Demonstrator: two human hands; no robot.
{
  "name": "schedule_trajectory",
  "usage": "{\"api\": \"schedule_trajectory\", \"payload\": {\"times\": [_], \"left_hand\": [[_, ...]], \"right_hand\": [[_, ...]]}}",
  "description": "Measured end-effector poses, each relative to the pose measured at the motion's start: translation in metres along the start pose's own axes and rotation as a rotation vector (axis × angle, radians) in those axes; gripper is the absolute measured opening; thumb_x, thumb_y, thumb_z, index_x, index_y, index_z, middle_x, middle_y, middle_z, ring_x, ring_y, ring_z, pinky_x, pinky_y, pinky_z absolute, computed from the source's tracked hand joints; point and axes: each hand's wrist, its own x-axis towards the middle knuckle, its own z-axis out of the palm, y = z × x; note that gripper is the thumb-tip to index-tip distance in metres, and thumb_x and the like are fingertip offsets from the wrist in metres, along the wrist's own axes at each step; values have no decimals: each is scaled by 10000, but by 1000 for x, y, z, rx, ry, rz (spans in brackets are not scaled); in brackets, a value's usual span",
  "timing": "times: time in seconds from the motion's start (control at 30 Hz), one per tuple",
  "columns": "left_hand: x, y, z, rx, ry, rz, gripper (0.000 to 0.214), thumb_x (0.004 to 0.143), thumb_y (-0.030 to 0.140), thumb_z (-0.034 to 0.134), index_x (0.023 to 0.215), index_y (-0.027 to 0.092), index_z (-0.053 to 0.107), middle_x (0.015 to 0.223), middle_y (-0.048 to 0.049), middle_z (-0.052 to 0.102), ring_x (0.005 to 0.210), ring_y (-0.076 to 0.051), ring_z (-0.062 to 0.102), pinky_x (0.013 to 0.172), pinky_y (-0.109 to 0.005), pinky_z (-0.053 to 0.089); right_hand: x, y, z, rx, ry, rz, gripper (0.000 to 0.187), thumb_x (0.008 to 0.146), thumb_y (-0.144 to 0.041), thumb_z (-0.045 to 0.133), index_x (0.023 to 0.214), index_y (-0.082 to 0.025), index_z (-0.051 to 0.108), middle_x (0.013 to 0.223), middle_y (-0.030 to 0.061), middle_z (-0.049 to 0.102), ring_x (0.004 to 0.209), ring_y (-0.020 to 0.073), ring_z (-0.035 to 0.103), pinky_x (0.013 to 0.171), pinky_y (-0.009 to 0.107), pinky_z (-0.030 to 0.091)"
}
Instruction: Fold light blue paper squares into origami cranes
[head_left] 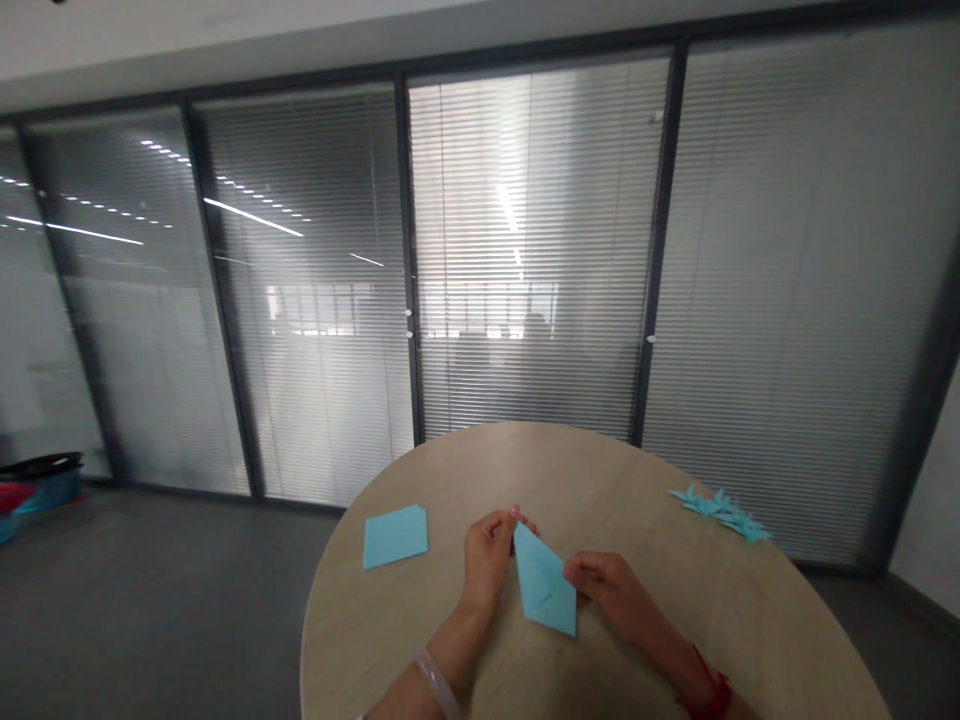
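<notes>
A folded piece of light blue paper (545,582), shaped like a kite with crease lines on it, is between my two hands above the table. My left hand (490,548) pinches its upper left tip between thumb and fingers. On the other side, my right hand (604,585) grips the paper's right edge, thumb on top and the other fingers partly hidden. To the left lies a stack of light blue paper sheets (396,537). Several small folded blue paper pieces with pointed ends (721,513) sit in a cluster at the right of the table.
The round wooden table (517,460) has its far edge close to a glass partition with blinds (532,250). Dark grey floor (202,590) shows on the left. At the far left, a dark-rimmed blue and red container or bag (52,483) stands on the floor.
</notes>
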Motion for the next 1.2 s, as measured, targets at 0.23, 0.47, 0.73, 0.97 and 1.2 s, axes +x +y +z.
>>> {"api": "schedule_trajectory", "payload": {"times": [0.23, 0.47, 0.73, 0.97, 1.2], "left_hand": [[-2, 2, 4, -76, -3, -53, 488, 657, 601, 664, 671, 113, 670, 635, -82, 694, 550, -174, 615, 550, -267, 468], [-2, -1, 6, -120, -174, -123, 464, 632, 464, 755, 926, 115, 672, 677, -35, 690, 639, -170, 639, 609, -261, 487], [-7, -2, 9, -188, -314, -167, 900, 534, 244, 844, 1321, 167, 416, 874, -76, 717, 787, -215, 668, 691, -308, 518], [-8, -3, 9, -120, -370, -112, 806, 527, 139, 816, 1269, 205, 509, 1139, -127, 637, 846, -195, 650, 759, -314, 512], [-8, -1, 9, -28, -409, -81, 517, 547, 88, 757, 1050, 172, 670, 1158, -109, 650, 1002, -236, 616, 834, -316, 483]], "right_hand": [[3, 3, -2, 34, 10, 10, 407, 774, -516, 517, 556, -174, 488, 521, -34, 432, 520, 122, 415, 521, 241, 302], [5, 0, -4, 157, 166, 42, 448, 722, -618, 523, 604, -188, 478, 572, -32, 427, 556, 133, 421, 535, 252, 344], [5, 3, -8, 144, 288, 37, 417, 742, -597, 497, 616, -204, 441, 593, -24, 426, 572, 139, 411, 539, 259, 364], [6, 6, -12, 105, 322, 42, 416, 728, -597, 510, 611, -200, 467, 593, -21, 458, 572, 145, 425, 547, 264, 366], [5, 2, -13, 80, 367, 38, 384, 724, -561, 517, 612, -194, 496, 606, 0, 504, 591, 165, 463, 563, 274, 369]]}}
